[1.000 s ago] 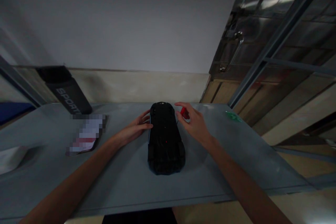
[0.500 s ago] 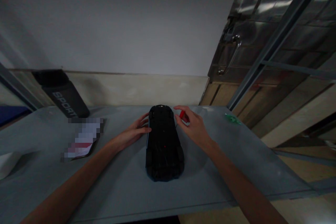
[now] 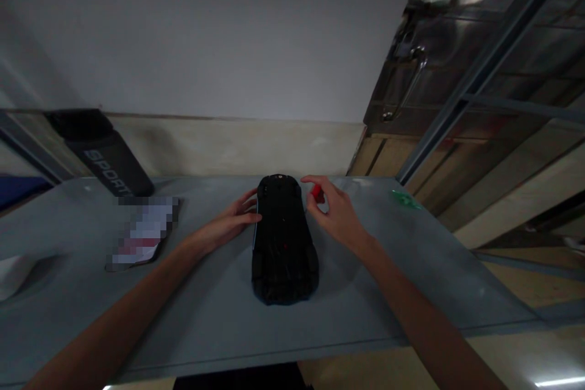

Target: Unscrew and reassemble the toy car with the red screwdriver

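A toy car lies upside down on the grey table, its black underside facing up and its narrower end away from me. My left hand rests along the car's left side, thumb on the edge and fingers against the flank, steadying it. Beside the car's far right side, my right hand is curled around a small red object. Its fingers hide most of that object, so I cannot tell its exact kind. The right thumb and forefinger are apart, close to the car's edge.
A dark bottle marked SPORT stands at the back left. Nearer me is a phone-like flat item, partly pixelated. A white object sits at the left edge, and a green crumpled piece lies at the right. A wall rises behind the table.
The view has tilted slightly, so everything sits a little higher in the picture. Both hands, the toy car and the red object keep nearly the same places relative to each other.
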`<state>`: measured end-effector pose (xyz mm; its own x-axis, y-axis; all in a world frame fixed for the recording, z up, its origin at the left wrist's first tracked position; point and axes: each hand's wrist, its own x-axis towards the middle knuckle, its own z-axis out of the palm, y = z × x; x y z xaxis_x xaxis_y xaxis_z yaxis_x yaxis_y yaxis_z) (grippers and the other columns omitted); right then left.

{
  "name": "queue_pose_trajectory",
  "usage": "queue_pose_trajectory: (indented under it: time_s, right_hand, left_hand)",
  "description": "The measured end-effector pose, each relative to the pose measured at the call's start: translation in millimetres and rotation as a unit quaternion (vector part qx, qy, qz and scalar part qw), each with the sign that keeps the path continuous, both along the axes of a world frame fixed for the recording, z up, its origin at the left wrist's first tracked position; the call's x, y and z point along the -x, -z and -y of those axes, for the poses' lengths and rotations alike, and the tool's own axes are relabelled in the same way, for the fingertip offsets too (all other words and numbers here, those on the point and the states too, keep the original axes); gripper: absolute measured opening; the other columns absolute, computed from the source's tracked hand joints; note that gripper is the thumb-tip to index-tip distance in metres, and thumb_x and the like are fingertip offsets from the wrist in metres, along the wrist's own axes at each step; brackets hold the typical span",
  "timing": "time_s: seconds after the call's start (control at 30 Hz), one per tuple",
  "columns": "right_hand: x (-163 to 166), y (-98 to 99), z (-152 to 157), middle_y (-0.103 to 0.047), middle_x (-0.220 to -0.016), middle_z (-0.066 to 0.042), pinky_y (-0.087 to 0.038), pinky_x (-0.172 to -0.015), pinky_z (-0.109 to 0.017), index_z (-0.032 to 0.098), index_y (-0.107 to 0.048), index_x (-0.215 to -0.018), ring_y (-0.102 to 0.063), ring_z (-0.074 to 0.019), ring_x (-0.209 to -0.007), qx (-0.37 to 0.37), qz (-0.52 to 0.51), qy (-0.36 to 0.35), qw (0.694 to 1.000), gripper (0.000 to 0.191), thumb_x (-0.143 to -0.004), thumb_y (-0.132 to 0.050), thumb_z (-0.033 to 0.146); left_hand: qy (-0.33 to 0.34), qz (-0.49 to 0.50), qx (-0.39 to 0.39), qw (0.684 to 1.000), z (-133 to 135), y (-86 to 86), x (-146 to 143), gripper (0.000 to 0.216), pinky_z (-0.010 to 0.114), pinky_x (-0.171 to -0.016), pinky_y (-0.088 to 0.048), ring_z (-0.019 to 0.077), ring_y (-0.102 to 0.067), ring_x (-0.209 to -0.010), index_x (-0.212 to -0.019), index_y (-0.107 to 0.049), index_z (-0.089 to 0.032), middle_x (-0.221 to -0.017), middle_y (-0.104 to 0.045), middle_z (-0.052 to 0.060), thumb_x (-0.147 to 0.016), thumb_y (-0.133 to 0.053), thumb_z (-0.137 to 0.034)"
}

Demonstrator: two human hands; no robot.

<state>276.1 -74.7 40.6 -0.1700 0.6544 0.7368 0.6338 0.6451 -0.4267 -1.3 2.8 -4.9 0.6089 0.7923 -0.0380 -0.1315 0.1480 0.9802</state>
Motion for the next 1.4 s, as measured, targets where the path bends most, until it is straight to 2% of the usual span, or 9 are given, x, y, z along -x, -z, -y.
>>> queue_pose_trajectory:
  time_s: [0.1,0.27,0.47,0.63,0.83,1.03,1.23,1.4]
  right_hand:
    - [0.4,-0.8,0.5,-0.063,-0.085,0.002,-0.052,-0.073,-0.028,0.026,-0.062,-0.133,-0.062,-0.0157,-0.072,-0.008,0.005,-0.007,1.0,0.036,-0.099,-0.055,0.015]
    - [0.6,-3.4,1.5,-0.058,-0.075,0.005,-0.051,-0.07,-0.028,0.027,-0.066,-0.124,-0.058,-0.015,-0.065,-0.01,-0.003,0.019,1.0,0.023,-0.103,-0.058,0.022]
    - [-0.6,-5.5,4.2,-0.065,-0.084,0.002,-0.053,-0.073,-0.029,0.027,-0.063,-0.131,-0.063,-0.016,-0.07,-0.008,0.021,0.001,1.0,0.033,-0.1,-0.055,0.019]
    - [-0.2,-4.2,3.3,-0.062,-0.075,0.004,-0.052,-0.07,-0.028,0.027,-0.066,-0.123,-0.058,-0.0148,-0.062,-0.006,0.014,0.024,1.0,0.022,-0.102,-0.058,0.025]
    - [-0.8,-3.3,2.9,-0.064,-0.082,0.002,-0.053,-0.072,-0.028,0.027,-0.063,-0.126,-0.061,-0.0156,-0.068,-0.011,0.024,0.001,1.0,0.034,-0.095,-0.055,0.016]
    - [1.0,-5.0,3.2,-0.062,-0.076,0.004,-0.052,-0.07,-0.029,0.028,-0.066,-0.12,-0.058,-0.0148,-0.063,0.005,0.009,0.024,1.0,0.02,-0.102,-0.058,0.024]
    - [-1.2,-3.4,2.5,-0.063,-0.082,0.002,-0.053,-0.072,-0.029,0.027,-0.063,-0.128,-0.062,-0.0158,-0.069,-0.004,0.013,-0.006,1.0,0.035,-0.096,-0.056,0.016]
    - [-0.8,-2.9,2.0,-0.063,-0.077,0.004,-0.054,-0.07,-0.029,0.029,-0.067,-0.122,-0.058,-0.015,-0.064,0.008,0.003,0.018,1.0,0.023,-0.101,-0.059,0.025]
  left_hand:
    - [0.001,0.0,0.002,1.0,0.2,-1.2,-0.2,0.092,0.056,-0.133,-0.028,0.0378,-0.04,-0.162,-0.164,-0.05,-0.034,-0.168,-0.054,0.008,-0.08,-0.086,-0.024]
    - [-0.004,-0.003,0.013,1.0,2.6,-3.5,-0.8,0.093,0.051,-0.135,-0.027,0.0339,-0.042,-0.161,-0.164,-0.05,-0.033,-0.169,-0.053,0.008,-0.08,-0.086,-0.023]
    - [-0.015,-0.004,0.022,1.0,4.1,-3.2,-0.9,0.093,0.052,-0.135,-0.026,0.0353,-0.039,-0.163,-0.163,-0.051,-0.032,-0.173,-0.047,0.009,-0.078,-0.087,-0.021]
    - [-0.013,-0.005,0.012,1.0,2.7,-1.5,-0.6,0.089,0.051,-0.132,-0.031,0.0382,-0.04,-0.162,-0.163,-0.052,-0.032,-0.168,-0.055,0.008,-0.08,-0.085,-0.021]
    - [-0.007,0.003,0.012,1.0,2.6,-1.7,-0.3,0.09,0.053,-0.133,-0.029,0.037,-0.039,-0.163,-0.162,-0.052,-0.033,-0.171,-0.051,0.008,-0.08,-0.085,-0.02]
    - [-0.009,0.011,0.025,1.0,4.2,-4.2,-1.1,0.089,0.052,-0.133,-0.03,0.0378,-0.042,-0.161,-0.159,-0.056,-0.034,-0.168,-0.056,0.007,-0.078,-0.089,-0.021]
    - [-0.012,0.008,0.028,0.999,2.1,-0.4,0.7,0.089,0.053,-0.134,-0.029,0.0378,-0.042,-0.16,-0.157,-0.057,-0.036,-0.165,-0.058,0.007,-0.076,-0.093,-0.025]
    - [-0.013,0.005,0.034,0.999,1.0,0.9,0.4,0.091,0.052,-0.134,-0.029,0.0371,-0.041,-0.161,-0.159,-0.055,-0.036,-0.167,-0.055,0.007,-0.076,-0.092,-0.026]
